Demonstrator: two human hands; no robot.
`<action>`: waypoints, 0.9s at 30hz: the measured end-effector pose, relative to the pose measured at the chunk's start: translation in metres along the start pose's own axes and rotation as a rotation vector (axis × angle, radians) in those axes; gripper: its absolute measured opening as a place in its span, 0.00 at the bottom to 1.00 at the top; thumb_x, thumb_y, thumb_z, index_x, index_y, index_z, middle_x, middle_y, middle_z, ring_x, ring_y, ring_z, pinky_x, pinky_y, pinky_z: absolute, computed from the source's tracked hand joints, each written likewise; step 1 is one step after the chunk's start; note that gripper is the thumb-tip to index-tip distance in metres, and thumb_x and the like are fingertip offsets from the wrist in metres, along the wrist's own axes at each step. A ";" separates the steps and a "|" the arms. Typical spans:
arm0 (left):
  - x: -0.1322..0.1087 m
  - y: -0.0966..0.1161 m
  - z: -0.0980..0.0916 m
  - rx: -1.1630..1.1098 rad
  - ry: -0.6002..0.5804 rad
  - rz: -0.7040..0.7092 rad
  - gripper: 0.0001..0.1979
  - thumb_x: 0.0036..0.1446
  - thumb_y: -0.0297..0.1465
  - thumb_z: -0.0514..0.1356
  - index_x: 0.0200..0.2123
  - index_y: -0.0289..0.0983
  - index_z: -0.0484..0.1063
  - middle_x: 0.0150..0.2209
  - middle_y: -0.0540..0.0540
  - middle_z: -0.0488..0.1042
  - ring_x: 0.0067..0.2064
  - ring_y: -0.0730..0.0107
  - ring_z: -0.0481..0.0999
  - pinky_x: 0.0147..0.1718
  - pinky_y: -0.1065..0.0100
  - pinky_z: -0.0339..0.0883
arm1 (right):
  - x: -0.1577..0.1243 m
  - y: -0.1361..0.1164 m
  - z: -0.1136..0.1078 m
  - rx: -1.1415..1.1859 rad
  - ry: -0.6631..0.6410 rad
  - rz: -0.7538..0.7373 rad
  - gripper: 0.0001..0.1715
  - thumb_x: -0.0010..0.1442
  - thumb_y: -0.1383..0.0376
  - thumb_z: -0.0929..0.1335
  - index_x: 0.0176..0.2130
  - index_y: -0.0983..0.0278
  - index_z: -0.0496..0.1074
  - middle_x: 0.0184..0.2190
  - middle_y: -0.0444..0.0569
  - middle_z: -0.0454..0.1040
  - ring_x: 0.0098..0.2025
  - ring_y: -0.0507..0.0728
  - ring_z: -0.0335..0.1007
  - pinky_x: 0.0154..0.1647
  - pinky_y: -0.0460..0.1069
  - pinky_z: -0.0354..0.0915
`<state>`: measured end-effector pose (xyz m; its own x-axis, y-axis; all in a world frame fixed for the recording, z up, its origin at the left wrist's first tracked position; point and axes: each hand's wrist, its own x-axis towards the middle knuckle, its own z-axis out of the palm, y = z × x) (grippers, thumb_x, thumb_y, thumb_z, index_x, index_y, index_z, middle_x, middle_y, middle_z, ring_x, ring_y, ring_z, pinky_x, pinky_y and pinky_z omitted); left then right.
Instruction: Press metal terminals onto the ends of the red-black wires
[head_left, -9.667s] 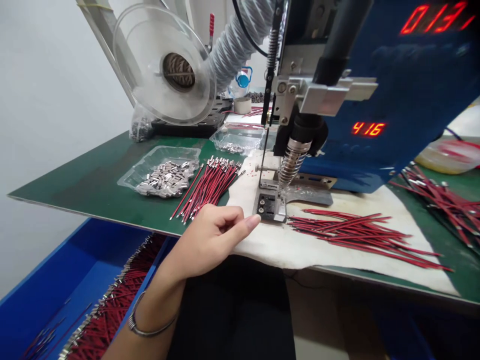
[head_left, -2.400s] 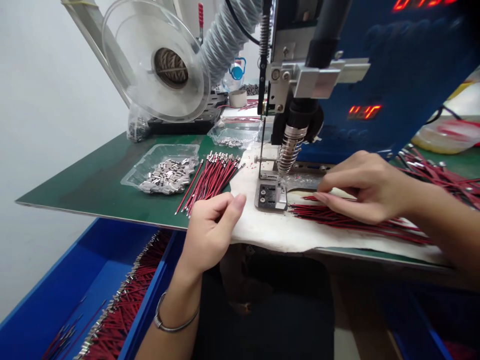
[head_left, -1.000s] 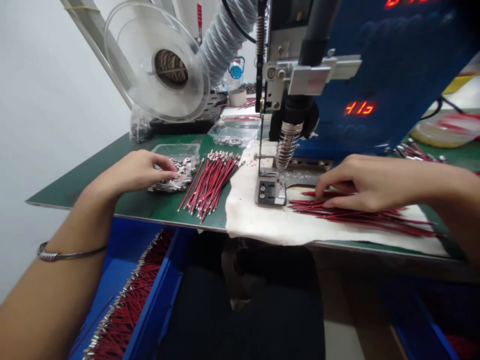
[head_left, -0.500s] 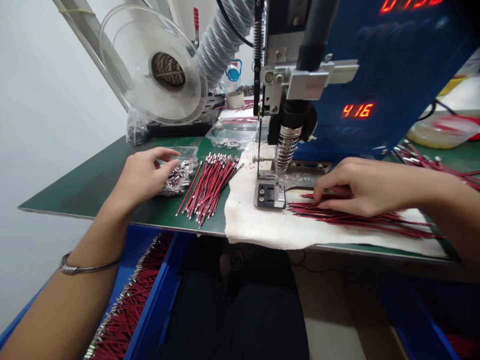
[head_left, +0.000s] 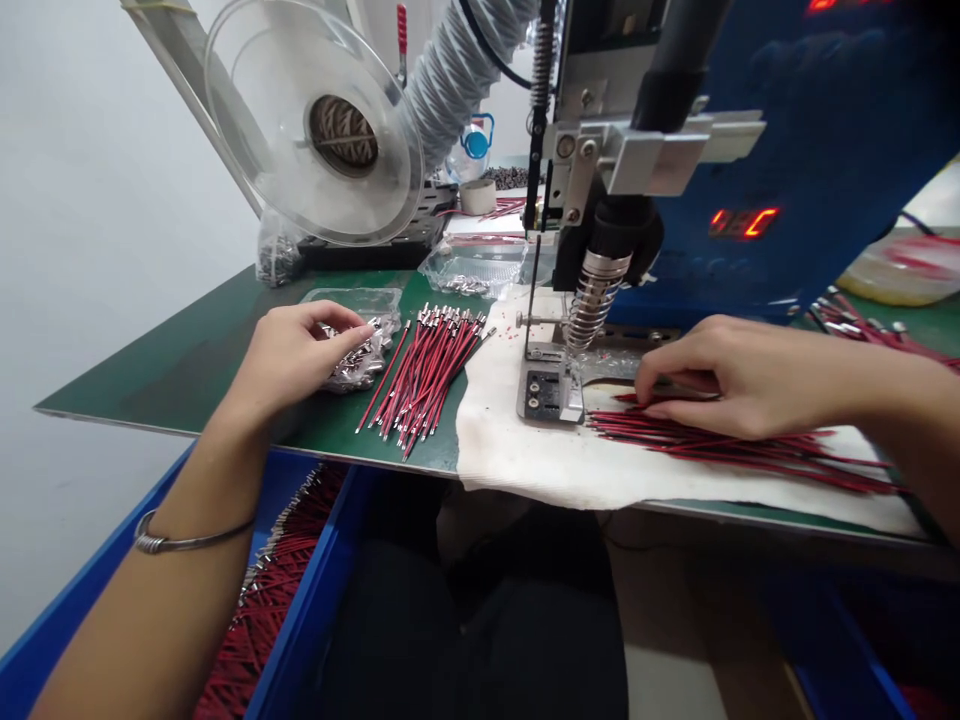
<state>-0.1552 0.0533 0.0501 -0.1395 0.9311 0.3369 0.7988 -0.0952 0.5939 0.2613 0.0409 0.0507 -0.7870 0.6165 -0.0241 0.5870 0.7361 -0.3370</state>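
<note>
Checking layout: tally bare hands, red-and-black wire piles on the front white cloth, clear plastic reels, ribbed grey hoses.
Bare left hand, bare right hand: 2
Red-and-black wire pile: 1
Clear plastic reel: 1
Ribbed grey hose: 1
Total: 5

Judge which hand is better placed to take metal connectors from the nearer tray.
Probably the left hand: it's at metal connectors in the nearer plastic tray; the right hand is at red wires.

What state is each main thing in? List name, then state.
Left hand: curled, at metal pieces
Right hand: curled, at red wires
red wires: loose on white cloth
Clear tray: open, holding metal pieces
Blue bin: open, holding stacked wires
Lower display: lit red, digits unclear
</note>
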 end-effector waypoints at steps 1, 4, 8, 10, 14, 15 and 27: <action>-0.001 0.000 0.000 0.005 -0.007 -0.011 0.01 0.53 0.28 0.72 0.31 0.37 0.84 0.21 0.56 0.73 0.28 0.71 0.66 0.33 0.67 0.57 | 0.000 -0.001 0.000 0.002 0.003 -0.001 0.12 0.70 0.61 0.68 0.38 0.60 0.81 0.28 0.46 0.82 0.24 0.54 0.72 0.27 0.51 0.60; -0.001 0.000 0.001 0.029 -0.019 -0.039 0.03 0.54 0.28 0.71 0.33 0.36 0.84 0.24 0.54 0.76 0.30 0.70 0.69 0.34 0.67 0.59 | 0.002 -0.005 0.003 0.013 0.022 -0.023 0.14 0.70 0.60 0.67 0.38 0.60 0.81 0.28 0.46 0.82 0.25 0.54 0.73 0.27 0.51 0.60; 0.000 -0.001 0.000 0.056 -0.048 -0.041 0.07 0.56 0.32 0.70 0.37 0.34 0.85 0.30 0.50 0.79 0.34 0.68 0.71 0.36 0.67 0.61 | 0.004 -0.007 0.006 0.000 0.047 -0.064 0.15 0.70 0.57 0.67 0.39 0.59 0.82 0.28 0.46 0.83 0.25 0.55 0.73 0.28 0.51 0.60; 0.000 -0.001 -0.001 0.085 -0.087 -0.036 0.10 0.58 0.34 0.69 0.40 0.34 0.85 0.32 0.48 0.80 0.36 0.67 0.72 0.37 0.67 0.61 | 0.005 -0.008 0.007 -0.012 0.047 -0.060 0.16 0.71 0.56 0.67 0.39 0.59 0.82 0.28 0.46 0.82 0.25 0.55 0.73 0.28 0.52 0.59; -0.002 0.000 -0.002 0.102 -0.114 -0.012 0.11 0.60 0.35 0.68 0.40 0.33 0.85 0.32 0.48 0.79 0.36 0.67 0.70 0.38 0.66 0.61 | 0.007 -0.009 0.008 -0.043 0.039 -0.036 0.16 0.70 0.55 0.67 0.38 0.58 0.81 0.28 0.47 0.81 0.26 0.57 0.72 0.29 0.53 0.59; -0.003 0.000 -0.001 0.088 -0.105 -0.006 0.10 0.59 0.34 0.68 0.39 0.33 0.85 0.31 0.49 0.78 0.35 0.68 0.70 0.38 0.66 0.61 | 0.008 -0.010 0.008 -0.050 0.040 -0.038 0.16 0.70 0.55 0.67 0.37 0.58 0.81 0.27 0.47 0.81 0.26 0.57 0.71 0.29 0.53 0.58; -0.051 0.023 0.013 -0.272 0.463 0.181 0.04 0.53 0.26 0.74 0.33 0.37 0.83 0.24 0.54 0.76 0.26 0.76 0.69 0.29 0.69 0.61 | 0.007 -0.015 0.009 -0.072 0.044 -0.053 0.19 0.73 0.59 0.65 0.40 0.62 0.84 0.27 0.49 0.81 0.26 0.53 0.71 0.30 0.51 0.56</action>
<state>-0.1222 0.0080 0.0367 -0.3054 0.6460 0.6996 0.6627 -0.3833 0.6433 0.2450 0.0316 0.0470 -0.8091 0.5867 0.0344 0.5581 0.7853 -0.2678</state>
